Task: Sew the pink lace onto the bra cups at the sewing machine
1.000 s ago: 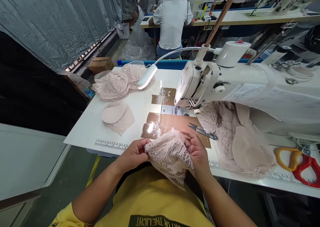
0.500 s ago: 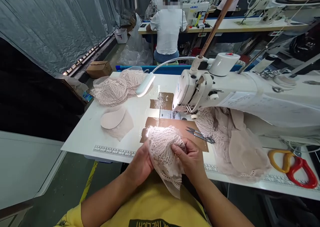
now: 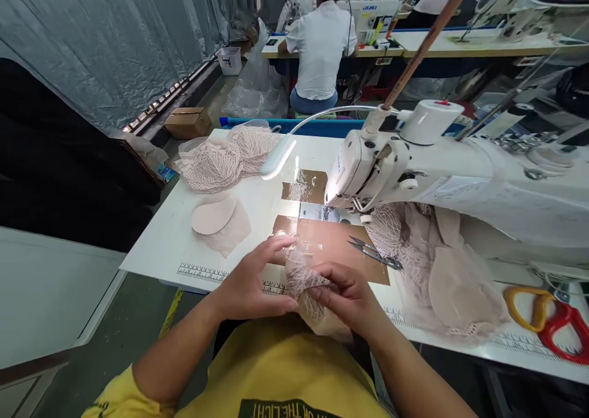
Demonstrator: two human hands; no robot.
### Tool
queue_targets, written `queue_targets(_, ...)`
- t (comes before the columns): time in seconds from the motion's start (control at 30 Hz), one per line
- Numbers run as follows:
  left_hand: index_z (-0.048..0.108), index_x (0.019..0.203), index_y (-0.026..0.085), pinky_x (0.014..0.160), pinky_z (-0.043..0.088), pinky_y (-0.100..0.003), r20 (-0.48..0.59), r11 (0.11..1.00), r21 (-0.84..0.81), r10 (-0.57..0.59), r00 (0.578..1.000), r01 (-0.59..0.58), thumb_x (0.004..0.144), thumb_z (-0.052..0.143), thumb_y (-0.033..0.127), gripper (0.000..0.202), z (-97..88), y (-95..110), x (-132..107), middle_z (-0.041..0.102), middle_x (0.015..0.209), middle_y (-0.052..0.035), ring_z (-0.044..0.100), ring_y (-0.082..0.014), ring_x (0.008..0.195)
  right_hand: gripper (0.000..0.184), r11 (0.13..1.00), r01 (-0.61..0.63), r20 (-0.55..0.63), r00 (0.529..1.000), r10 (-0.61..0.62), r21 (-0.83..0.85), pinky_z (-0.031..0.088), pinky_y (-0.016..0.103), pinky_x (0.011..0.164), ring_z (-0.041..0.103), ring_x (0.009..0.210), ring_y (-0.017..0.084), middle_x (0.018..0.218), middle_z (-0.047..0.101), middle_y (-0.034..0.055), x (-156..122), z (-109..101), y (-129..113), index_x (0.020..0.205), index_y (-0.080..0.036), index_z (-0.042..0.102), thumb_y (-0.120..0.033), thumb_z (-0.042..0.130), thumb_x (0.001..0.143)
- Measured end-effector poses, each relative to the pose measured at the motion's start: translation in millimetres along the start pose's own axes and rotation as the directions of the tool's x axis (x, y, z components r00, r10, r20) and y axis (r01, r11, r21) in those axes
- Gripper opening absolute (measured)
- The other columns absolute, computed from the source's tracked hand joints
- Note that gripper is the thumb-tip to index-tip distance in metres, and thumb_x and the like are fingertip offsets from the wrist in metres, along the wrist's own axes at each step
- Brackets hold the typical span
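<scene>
Pale pink lace piece (image 3: pixel 301 277), openwork, lower centre of frame. Held up, bunched into folds; upper end narrow, blurred; lower part smoother, paler, trailing toward lower right. Right side partly hidden by fingers (image 3: pixel 332 274).

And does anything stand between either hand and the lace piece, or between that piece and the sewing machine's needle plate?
Nothing visible: the right hand pinches the lace piece and the open left hand is beside it. Toward the needle plate, just a flat brown patch lies between; the thread snips lie off to the right.
</scene>
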State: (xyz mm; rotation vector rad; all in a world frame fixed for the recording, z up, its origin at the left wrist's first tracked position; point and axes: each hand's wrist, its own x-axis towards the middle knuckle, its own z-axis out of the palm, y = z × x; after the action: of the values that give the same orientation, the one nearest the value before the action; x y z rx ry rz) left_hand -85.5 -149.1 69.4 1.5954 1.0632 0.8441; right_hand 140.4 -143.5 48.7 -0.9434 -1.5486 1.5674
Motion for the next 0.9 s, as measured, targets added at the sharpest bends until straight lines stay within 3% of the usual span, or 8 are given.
queue_targets(0.07, 0.062, 0.101, 0.016, 0.074, 0.044, -0.026, 0.15, 0.999, 0.032, -0.047, 0.988, 0.042, 0.07, 0.07, 0.026, 0.034, 5.2, 6.1, 8.1, 0.06, 0.092, -0.0037, 0.055, -0.0179, 0.084, 0.011, 0.991, 0.047, 0.038, 0.998, -0.043, -0.125, 0.048, 0.028, 0.07, 0.062, 0.075, 0.018, 0.082, 0.07, 0.0028, 2.3, 5.3, -4.7, 0.085, -0.022, 0.069, -0.031, 0.065, 0.081)
queue_targets(0.17, 0.061, 0.085, 0.014, 0.059, 0.037, -0.022, 0.22, 0.997, 0.043, -0.066, 0.973, 0.058, 0.077, 0.062, 0.024, 0.014, 15.0, 6.5, 14.6, 0.052, 0.072, 0.0013, 0.046, -0.0114, 0.065, 0.014, 0.952, 0.113, -0.05, 0.99, -0.132, -0.286, 0.047, 0.028, 0.069, 0.061, 0.074, 0.017, 0.079, 0.068, 0.0034, 6.7, 7.6, -9.6, 0.074, -0.021, 0.067, -0.031, 0.062, 0.083)
queue_targets(0.3, 0.058, 0.08, 0.014, 0.055, 0.031, -0.021, 0.233, 0.999, 0.045, -0.033, 0.972, 0.023, 0.077, 0.064, 0.029, 0.016, 18.1, 2.5, 16.7, 0.043, 0.064, 0.0047, 0.038, -0.0087, 0.059, 0.017, 0.898, 0.152, -0.178, 0.953, -0.243, -0.413, 0.046, 0.028, 0.063, 0.06, 0.068, 0.017, 0.071, 0.065, 0.0023, 10.4, 5.6, -10.7, 0.066, -0.021, 0.061, -0.027, 0.062, 0.081)
queue_targets(0.4, 0.06, 0.083, 0.013, 0.058, 0.034, -0.021, 0.247, 1.0, 0.006, -0.025, 0.969, 0.024, 0.078, 0.065, 0.036, 0.024, 14.5, 1.9, 19.7, 0.047, 0.069, 0.0026, 0.041, -0.0102, 0.063, 0.015, 0.897, 0.128, -0.25, 0.935, -0.251, -0.422, 0.047, 0.027, 0.06, 0.062, 0.065, 0.016, 0.071, 0.067, 0.0022, 11.5, 4.5, -10.0, 0.065, -0.022, 0.06, -0.025, 0.063, 0.08)
queue_targets(0.53, 0.062, 0.087, 0.013, 0.062, 0.036, -0.022, 0.247, 0.999, -0.028, -0.028, 0.969, 0.036, 0.082, 0.06, 0.039, 0.026, 10.4, 5.4, 26.7, 0.049, 0.072, 0.0005, 0.043, -0.0115, 0.067, 0.016, 0.901, 0.097, -0.282, 0.931, -0.232, -0.422, 0.046, 0.026, 0.056, 0.061, 0.061, 0.015, 0.069, 0.068, 0.0019, 13.4, 2.8, -9.5, 0.062, -0.022, 0.059, -0.024, 0.064, 0.078)
queue_targets(0.77, 0.057, 0.073, 0.012, 0.055, 0.031, -0.021, 0.224, 0.996, -0.067, -0.044, 0.974, 0.061, 0.086, 0.053, 0.04, 0.031, 13.4, 5.7, 40.5, 0.041, 0.065, 0.0014, 0.037, -0.0098, 0.061, 0.017, 0.909, 0.07, -0.308, 0.928, -0.21, -0.411, 0.045, 0.025, 0.053, 0.06, 0.058, 0.014, 0.066, 0.068, 0.0018, 14.7, -0.6, -7.6, 0.061, -0.021, 0.059, -0.025, 0.065, 0.077)
queue_targets(0.9, 0.059, 0.077, 0.012, 0.056, 0.031, -0.022, 0.249, 0.995, -0.082, -0.028, 0.968, 0.05, 0.087, 0.053, 0.039, 0.03, 14.0, 3.7, 46.0, 0.043, 0.068, 0.0007, 0.038, -0.01, 0.063, 0.017, 0.941, 0.032, -0.318, 0.937, -0.146, -0.336, 0.046, 0.026, 0.056, 0.061, 0.06, 0.015, 0.068, 0.069, 0.0022, 14.4, -4.5, -6.6, 0.063, -0.021, 0.06, -0.028, 0.066, 0.077)
